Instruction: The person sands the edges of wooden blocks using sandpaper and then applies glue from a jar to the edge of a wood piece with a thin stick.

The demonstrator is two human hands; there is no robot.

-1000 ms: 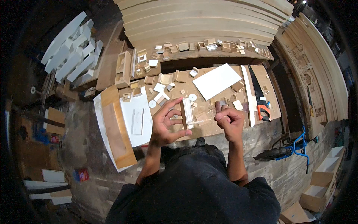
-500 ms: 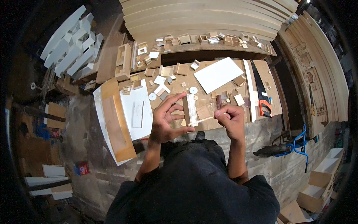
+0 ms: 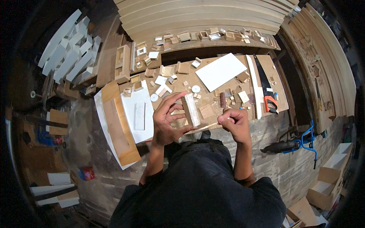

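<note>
My left hand point(image 3: 164, 123) grips a small wooden block point(image 3: 192, 110) at its ends, between the thumb and fingertips. White streaks run along the block's upturned face. Pinched in my right hand point(image 3: 236, 126) is a thin pale wooden stick point(image 3: 207, 127), slanting left toward the block's near end and my left thumb. Whether its tip touches the block, I cannot tell. Beneath both hands lies the wooden worktable point(image 3: 175, 100). A flat square of wood point(image 3: 206, 111) and a dark reddish-brown cylinder point(image 3: 222, 99) lie between the hands, on the table.
Small wooden box pieces point(image 3: 167, 70) are scattered behind my hands. A white panel point(image 3: 221, 72) lies farther back. At right rests a handsaw point(image 3: 270, 104) with an orange-black handle, beside a white strip point(image 3: 254, 87). A white streaked block point(image 3: 139, 116) sits on a white board point(image 3: 147, 131) at left.
The stick's tip has shifted from the block's streaked face to just below its near end. The block is tilted a little more. The whole view has shifted slightly.
</note>
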